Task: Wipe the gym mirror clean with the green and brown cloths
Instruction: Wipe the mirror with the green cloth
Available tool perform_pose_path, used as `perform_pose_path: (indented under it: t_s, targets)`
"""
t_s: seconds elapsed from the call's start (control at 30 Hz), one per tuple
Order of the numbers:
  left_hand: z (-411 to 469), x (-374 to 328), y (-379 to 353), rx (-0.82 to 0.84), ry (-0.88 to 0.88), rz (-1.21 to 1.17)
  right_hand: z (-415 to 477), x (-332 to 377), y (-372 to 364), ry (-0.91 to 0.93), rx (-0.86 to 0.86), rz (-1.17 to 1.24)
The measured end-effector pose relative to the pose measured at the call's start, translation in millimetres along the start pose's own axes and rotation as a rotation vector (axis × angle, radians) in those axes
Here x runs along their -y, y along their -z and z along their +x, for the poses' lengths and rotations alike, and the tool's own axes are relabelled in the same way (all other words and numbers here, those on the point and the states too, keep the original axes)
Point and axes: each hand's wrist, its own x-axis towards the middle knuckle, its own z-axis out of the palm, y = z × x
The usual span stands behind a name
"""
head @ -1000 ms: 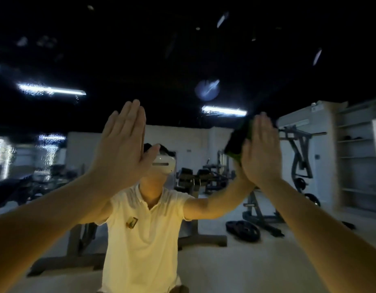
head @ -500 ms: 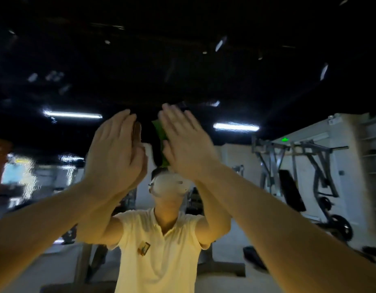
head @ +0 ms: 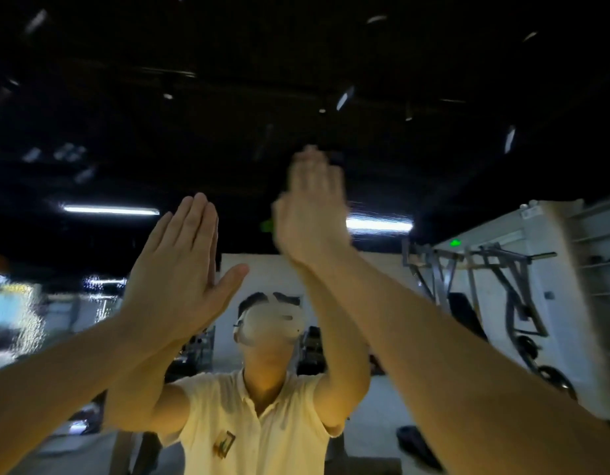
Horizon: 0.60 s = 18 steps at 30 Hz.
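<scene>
**Both hands flat on the gym mirror, green cloth under the right**

Nearest my viewpoint, two bare forearms rise from the lower corners of the head view toward the glass.

The left hand [head: 180,269] lies flat, fingers straight and together, thumb spread out to the side. I cannot tell whether a cloth sits beneath the palm.

The right hand [head: 310,217] is higher and just right of it. It is motion-blurred, with the fingers straight and pointing up, an open palm rather than a closed grasp. A sliver of the green cloth [head: 266,225] shows at its left edge, pressed between hand and glass.

The large wall mirror [head: 228,97] fills the view, its dark upper area flecked with pale smears.

In the reflection, a person in a pale yellow collared shirt [head: 259,423] wears a white head-mounted camera unit [head: 269,323], arms raised to meet both hands.

Further back in the reflection, a grey steel weight machine [head: 509,296] stands at right with black weight plates [head: 554,378] near its foot. A white strip light [head: 110,210] glows at left on the black ceiling.
</scene>
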Motion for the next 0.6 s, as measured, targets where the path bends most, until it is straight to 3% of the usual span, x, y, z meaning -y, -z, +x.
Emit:
perform_pose_path:
  t_s: [0.1, 0.17, 0.4, 0.5, 0.6]
  targets:
    - [-1.3, 7.0, -1.7, 0.01, -0.037, 0.001, 2.1, 27.0, 0.3, 0.337, 0.089, 0.035]
    - [-1.4, 8.0, -3.4, 0.011, -0.042, -0.004, 3.2, -5.6, -2.0, 0.35, 0.075, 0.017]
    - [-1.5, 4.5, -2.3, 0.014, -0.055, 0.005, -36.3, -204.2, -0.8, -0.344, 0.034, -0.061]
    - [-1.7, 2.9, 3.7, 0.05, -0.049, 0.028, -49.1, -222.2, -0.3, -0.632, 0.069, 0.004]
    - [-1.9, 1.9, 7.1, 0.083, -0.037, 0.038, -32.3, -190.3, 1.5, -0.627, 0.081, 0.042]
